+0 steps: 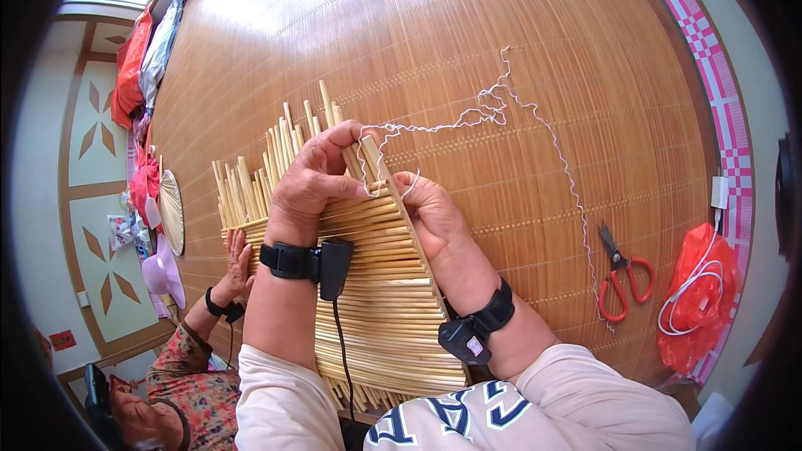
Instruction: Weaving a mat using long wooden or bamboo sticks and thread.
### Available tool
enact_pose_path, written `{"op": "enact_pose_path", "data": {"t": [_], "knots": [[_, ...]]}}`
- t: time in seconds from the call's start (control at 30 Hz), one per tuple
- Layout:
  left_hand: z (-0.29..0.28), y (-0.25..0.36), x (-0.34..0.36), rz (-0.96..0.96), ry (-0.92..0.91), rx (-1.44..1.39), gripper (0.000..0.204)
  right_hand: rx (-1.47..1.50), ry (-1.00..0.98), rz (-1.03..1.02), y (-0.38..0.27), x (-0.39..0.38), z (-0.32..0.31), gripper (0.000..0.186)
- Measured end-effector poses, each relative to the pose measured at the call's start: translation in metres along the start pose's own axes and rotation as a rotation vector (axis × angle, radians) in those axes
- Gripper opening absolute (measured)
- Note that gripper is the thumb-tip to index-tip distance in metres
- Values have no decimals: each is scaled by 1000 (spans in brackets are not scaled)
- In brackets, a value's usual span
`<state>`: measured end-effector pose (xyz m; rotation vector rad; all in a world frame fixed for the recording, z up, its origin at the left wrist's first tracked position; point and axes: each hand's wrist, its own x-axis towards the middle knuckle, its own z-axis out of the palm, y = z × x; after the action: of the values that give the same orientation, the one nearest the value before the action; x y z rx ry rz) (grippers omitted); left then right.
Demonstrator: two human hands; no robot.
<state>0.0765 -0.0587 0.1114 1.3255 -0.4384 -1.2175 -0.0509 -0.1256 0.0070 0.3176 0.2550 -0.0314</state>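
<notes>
Pale, round sticks lie side by side in a mat (380, 284) tied with white string (468, 124). My left hand (322, 175) reaches over the far edge with curled fingers, its thumb tip pressed to a loop of the string. A flat wooden strip (422, 259) runs down the mat's right side. Beside the strip's upper end, my right hand (434, 213) is closed, and a short string end stands up by its thumb. Some of its fingertips are hidden behind the strip. Longer stick ends (284, 138) stick out beyond my left hand.
Red-handled scissors (618, 271) lie to the right, by the trailing string. A red plastic bag (697, 301) with a white cable (693, 296) is farther right. At left, another person's hand (236, 263) rests on the sticks. A woven fan (172, 213) and bags line the left edge.
</notes>
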Motion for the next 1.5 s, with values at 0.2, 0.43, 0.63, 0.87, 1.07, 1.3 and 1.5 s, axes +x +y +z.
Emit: {"op": "enact_pose_path", "data": {"t": [0.2,0.43,0.63,0.87,1.07,1.3,1.5], "knots": [[-9,-4,2,8,-107,-56,58,-664,275,-387,-16,-22,32,17],[-9,-7,15,-18,-155,11,57,-1636,271,-973,-44,-60,73,6],[-19,-9,16,-14,-164,1,52,-1976,-47,-717,-33,-45,59,13],[-8,2,9,40,-190,-4,49,-1546,-225,-708,-32,-17,30,18],[-16,3,3,67,-211,99,39,-2070,-415,-1057,-34,-20,51,21],[-14,1,6,116,-240,80,31,-2152,-557,-1107,-33,-14,47,28],[-11,9,4,131,-274,45,25,-2143,-663,-1099,-38,-11,56,29]]}}
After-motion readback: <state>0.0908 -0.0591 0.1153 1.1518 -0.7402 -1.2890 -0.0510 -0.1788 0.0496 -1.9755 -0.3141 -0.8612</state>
